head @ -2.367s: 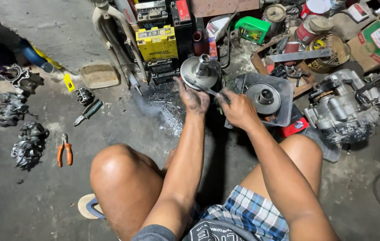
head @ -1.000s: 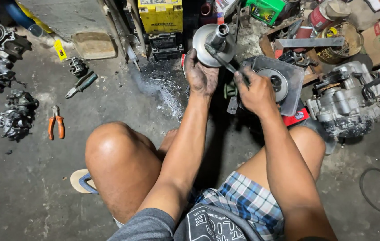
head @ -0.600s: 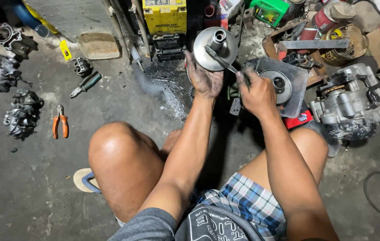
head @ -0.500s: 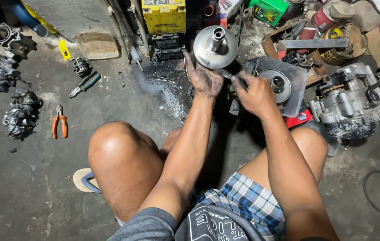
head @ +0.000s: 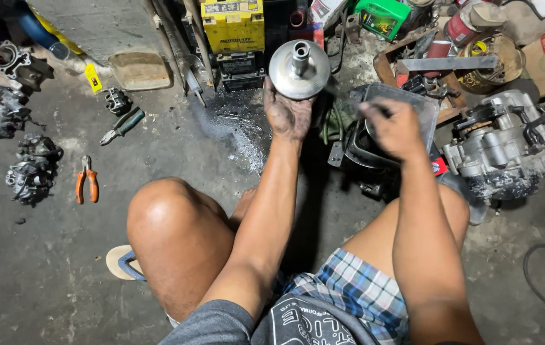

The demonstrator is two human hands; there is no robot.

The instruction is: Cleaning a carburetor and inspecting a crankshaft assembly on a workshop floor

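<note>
The right hand [head: 392,126] has been drawn back from the round metal part [head: 298,69] and is now blurred above the metal tray [head: 426,108]. The part is left gripped by the left hand [head: 287,115] alone, hub facing up.

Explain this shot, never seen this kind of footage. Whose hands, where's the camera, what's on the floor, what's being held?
There is no machine here: one camera sits on a person's head and looks down at their own knees and bare arms as they sit low over a concrete floor. The left hand, dark with grime, holds up a round metal disc with a short centre shaft. The right hand is blurred above a square metal pan; whether it holds anything cannot be told. On the floor to the left lie orange-handled pliers, a green-handled tool and several greasy engine parts. A yellow battery stands ahead, and a grey engine case lies to the right.
</note>
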